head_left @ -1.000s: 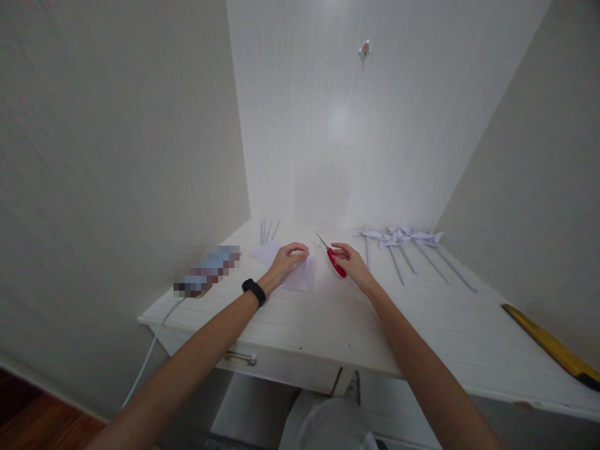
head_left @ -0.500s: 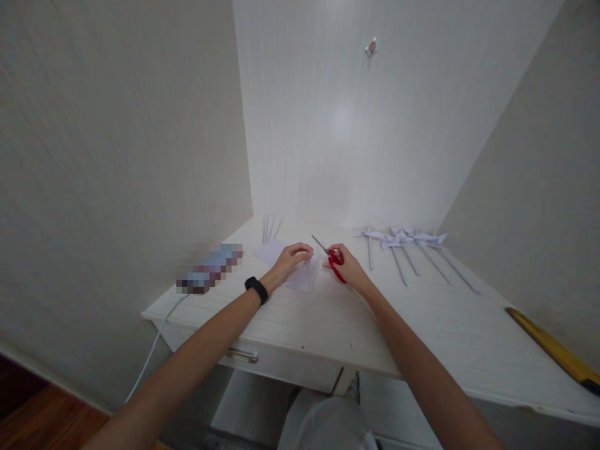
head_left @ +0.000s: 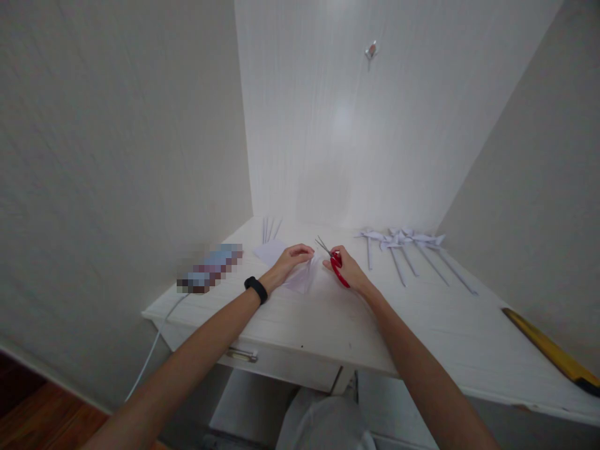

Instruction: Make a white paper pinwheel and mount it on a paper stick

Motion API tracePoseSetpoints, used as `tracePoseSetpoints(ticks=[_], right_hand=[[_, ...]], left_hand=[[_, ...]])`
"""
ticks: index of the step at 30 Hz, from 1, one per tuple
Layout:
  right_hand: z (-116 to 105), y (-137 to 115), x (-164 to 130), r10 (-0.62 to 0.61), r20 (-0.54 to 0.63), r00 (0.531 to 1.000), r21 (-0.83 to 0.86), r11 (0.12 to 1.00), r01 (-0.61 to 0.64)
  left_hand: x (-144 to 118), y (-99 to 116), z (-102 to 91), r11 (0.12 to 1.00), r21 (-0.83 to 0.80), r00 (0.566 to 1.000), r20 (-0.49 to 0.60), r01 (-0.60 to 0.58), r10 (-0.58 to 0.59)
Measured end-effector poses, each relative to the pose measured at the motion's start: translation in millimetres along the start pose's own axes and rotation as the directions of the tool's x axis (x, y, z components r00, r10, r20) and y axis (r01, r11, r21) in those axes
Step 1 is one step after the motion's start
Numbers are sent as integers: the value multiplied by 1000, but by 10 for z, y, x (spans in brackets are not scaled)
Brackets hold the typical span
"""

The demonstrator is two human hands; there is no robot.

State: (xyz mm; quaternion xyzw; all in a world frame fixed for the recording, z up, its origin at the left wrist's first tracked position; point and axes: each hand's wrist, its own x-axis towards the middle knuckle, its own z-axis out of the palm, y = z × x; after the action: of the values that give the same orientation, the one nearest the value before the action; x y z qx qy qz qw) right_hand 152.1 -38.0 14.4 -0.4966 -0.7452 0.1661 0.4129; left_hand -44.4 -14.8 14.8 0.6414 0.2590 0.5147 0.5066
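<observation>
My left hand, with a black band on its wrist, pinches a folded sheet of white paper and lifts its edge off the white desk. My right hand grips red-handled scissors; their blades are slightly apart and point up and left toward the paper's far edge. More white sheets lie flat under and behind my left hand.
Several white paper pinwheels on sticks lie in a row at the back right. Thin white sticks rest at the back left. A yellow ruler lies at the right edge. A pixelated object with a white cable sits left.
My right hand has brought the scissors closer to the paper and parted the blades. My left hand has raised the paper's edge slightly.
</observation>
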Motion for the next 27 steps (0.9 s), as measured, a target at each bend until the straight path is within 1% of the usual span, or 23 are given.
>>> tracePoseSetpoints(ticks=[3,7,10,14,17,22,27], right_hand=[[31,-36,-31,-15,46,999,-39,999,17],[79,-86,-52,-46,30,998,-77,996,49],[77,-111,-54,-59,22,998,-100,993,61],[62,-128,-61,-80,45,996,-146,985,86],[63,-143,-69,-105,61,993,-182,977,115],[46,-191,-83,-113,60,992,-275,953,126],[24,-224,-100,-123,47,991,-337,932,132]], left_hand=[[-1,-2,4,1000,-28,1000,9,6,-6],[-6,0,6,998,-56,999,32,21,-19],[-8,7,10,995,-88,999,18,49,-48],[-3,13,11,988,-126,996,8,88,-88],[5,11,6,987,-142,997,11,76,-76],[11,9,0,986,-156,998,5,60,-60],[3,20,7,987,-137,997,5,80,-80]])
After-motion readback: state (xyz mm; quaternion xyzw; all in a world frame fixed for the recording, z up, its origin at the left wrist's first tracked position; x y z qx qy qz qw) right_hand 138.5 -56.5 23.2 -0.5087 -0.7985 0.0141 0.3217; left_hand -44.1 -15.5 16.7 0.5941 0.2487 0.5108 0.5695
